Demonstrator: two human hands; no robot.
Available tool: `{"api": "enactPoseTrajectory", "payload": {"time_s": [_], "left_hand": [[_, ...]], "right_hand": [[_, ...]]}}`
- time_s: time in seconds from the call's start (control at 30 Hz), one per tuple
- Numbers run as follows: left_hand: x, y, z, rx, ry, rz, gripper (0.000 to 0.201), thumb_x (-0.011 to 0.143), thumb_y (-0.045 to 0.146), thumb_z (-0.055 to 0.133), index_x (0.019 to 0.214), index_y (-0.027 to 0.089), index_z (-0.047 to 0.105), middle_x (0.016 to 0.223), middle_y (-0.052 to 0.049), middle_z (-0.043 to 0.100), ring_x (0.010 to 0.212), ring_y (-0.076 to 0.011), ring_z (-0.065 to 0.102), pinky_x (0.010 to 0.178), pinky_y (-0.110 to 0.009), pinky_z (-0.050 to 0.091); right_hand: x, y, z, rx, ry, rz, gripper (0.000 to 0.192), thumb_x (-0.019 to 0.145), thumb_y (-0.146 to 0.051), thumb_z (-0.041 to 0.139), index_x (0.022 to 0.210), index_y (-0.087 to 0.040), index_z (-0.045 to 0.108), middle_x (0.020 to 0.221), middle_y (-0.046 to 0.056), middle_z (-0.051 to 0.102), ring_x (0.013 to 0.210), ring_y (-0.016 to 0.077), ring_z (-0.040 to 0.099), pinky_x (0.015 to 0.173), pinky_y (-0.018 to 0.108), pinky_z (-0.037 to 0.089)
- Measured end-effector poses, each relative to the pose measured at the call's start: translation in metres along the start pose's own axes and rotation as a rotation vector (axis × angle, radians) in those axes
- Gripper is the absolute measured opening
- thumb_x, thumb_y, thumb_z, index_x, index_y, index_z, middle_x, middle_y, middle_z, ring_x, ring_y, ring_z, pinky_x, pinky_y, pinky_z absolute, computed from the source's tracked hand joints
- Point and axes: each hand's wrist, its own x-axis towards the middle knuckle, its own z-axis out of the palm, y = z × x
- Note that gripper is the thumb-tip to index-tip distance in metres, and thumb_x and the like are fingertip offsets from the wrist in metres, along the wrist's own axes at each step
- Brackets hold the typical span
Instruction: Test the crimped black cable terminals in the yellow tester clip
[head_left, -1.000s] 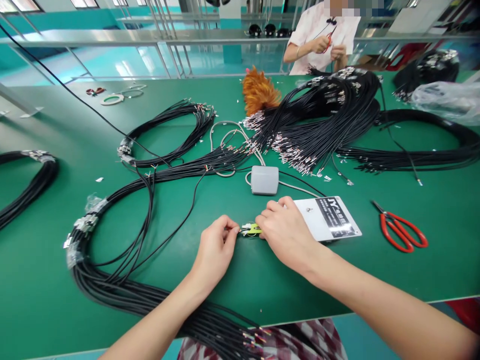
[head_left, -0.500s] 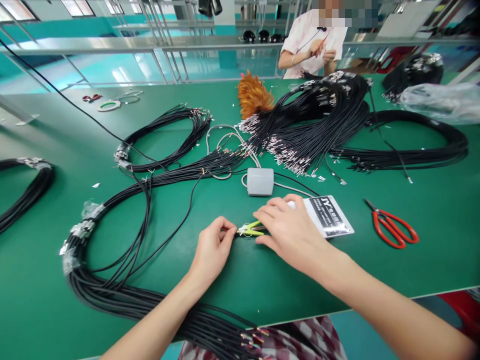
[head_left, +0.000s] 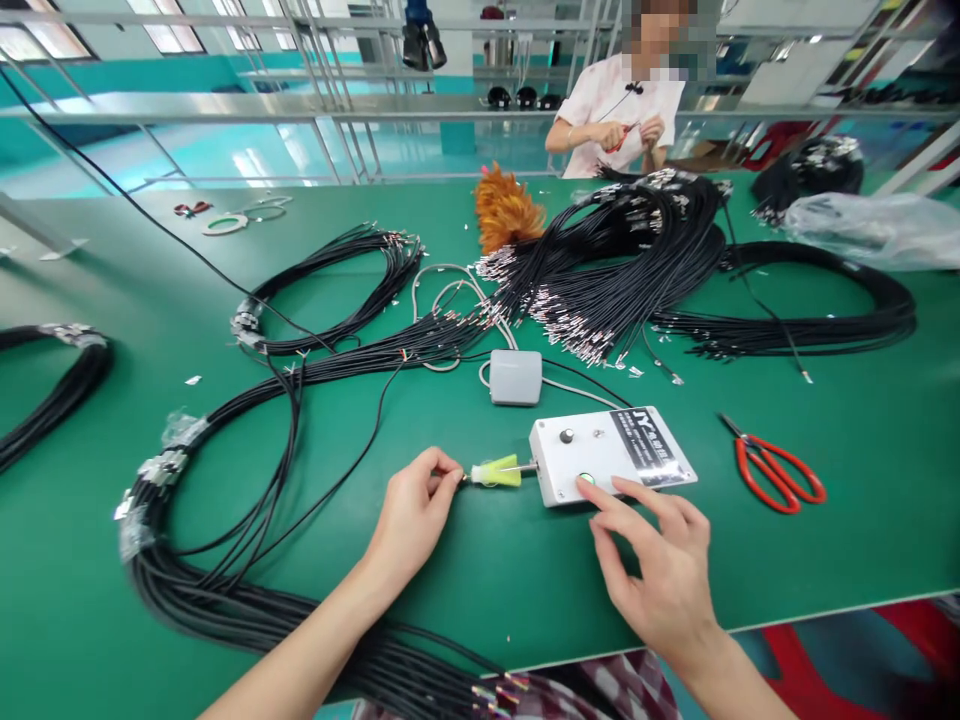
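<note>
My left hand (head_left: 416,515) is closed in a pinch on a thin cable end, most of which the fingers hide. Just right of those fingertips sits a yellow-green clip (head_left: 501,471), joined by a metal shaft to a white box (head_left: 555,460) with a black knob (head_left: 567,436), a small switch and a printed label. My right hand (head_left: 664,560) is open, its fingers apart, with the index fingertip on the green-ringed button (head_left: 586,479) at the box's near side. A bundle of black cables (head_left: 247,600) curves around the left and passes beneath my left forearm.
Red-handled scissors (head_left: 780,475) lie right of the box. Behind it are a grey pedal-like block (head_left: 515,377) and a large heap of black cables (head_left: 600,270). An orange feathery tuft (head_left: 506,210) lies beside the heap. Across the table, a person (head_left: 622,110) holds a red-handled tool.
My right hand has left the yellow-green clip and moved right and nearer, onto the box's button. The clip's jaws look closer together. My left hand keeps its pinch, shifted slightly left.
</note>
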Motion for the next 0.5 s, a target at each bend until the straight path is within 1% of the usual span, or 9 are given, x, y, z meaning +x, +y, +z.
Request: {"api": "enactPoseTrajectory", "payload": {"time_s": [0.1,0.2,0.3,0.33,0.4,0.5], "left_hand": [[-0.002,-0.003,-0.009,-0.004,0.041,-0.023,0.017,0.079,0.035,0.057,0.072,0.019,0.055,0.050,0.007,0.044,0.045,-0.0105,0.039,0.042,-0.020,0.026],[-0.003,-0.006,-0.017,-0.035,0.073,-0.041,0.022,0.076,0.040,0.058,0.071,0.020,0.053,0.049,0.008,0.042,0.040,-0.0094,0.039,0.039,-0.019,0.027],[0.010,-0.001,-0.032,-0.059,0.129,-0.028,0.024,0.073,0.042,0.059,0.070,0.019,0.052,0.052,0.006,0.047,0.037,-0.0082,0.040,0.037,-0.020,0.029],[0.019,0.002,-0.041,-0.062,0.165,-0.013,0.024,0.073,0.041,0.060,0.070,0.019,0.052,0.053,0.006,0.048,0.037,-0.0081,0.041,0.038,-0.020,0.030],[0.045,0.013,-0.064,-0.062,0.266,0.031,0.021,0.073,0.038,0.059,0.072,0.019,0.051,0.054,0.005,0.049,0.040,-0.0088,0.044,0.040,-0.020,0.033],[0.097,0.034,-0.110,-0.039,0.469,0.096,0.015,0.074,0.033,0.054,0.076,0.019,0.048,0.061,0.004,0.048,0.047,-0.0106,0.049,0.045,-0.021,0.036]], "right_hand": [[0.001,0.004,0.002,0.007,0.031,-0.011,0.017,0.087,-0.004,0.061,0.092,-0.020,0.057,0.102,0.005,0.078,0.100,0.0233,0.062,0.091,0.043,0.036],[-0.002,0.004,0.001,0.050,0.043,-0.029,0.019,0.085,-0.002,0.061,0.095,-0.018,0.059,0.101,0.009,0.078,0.104,0.0251,0.060,0.092,0.044,0.039],[-0.009,0.001,-0.002,0.115,0.036,-0.102,0.020,0.084,-0.002,0.059,0.097,-0.017,0.060,0.102,0.012,0.077,0.107,0.0245,0.061,0.091,0.041,0.043],[-0.011,-0.001,-0.001,0.130,0.023,-0.142,0.019,0.085,-0.002,0.058,0.097,-0.017,0.061,0.102,0.011,0.077,0.105,0.0232,0.063,0.089,0.039,0.045],[-0.017,-0.002,0.001,0.140,-0.007,-0.228,0.017,0.086,-0.005,0.055,0.095,-0.018,0.061,0.098,0.008,0.078,0.098,0.0198,0.068,0.084,0.033,0.050],[-0.024,0.000,0.009,0.118,-0.011,-0.298,0.014,0.088,-0.010,0.053,0.092,-0.020,0.062,0.091,0.004,0.079,0.086,0.0168,0.073,0.074,0.027,0.056]]}}
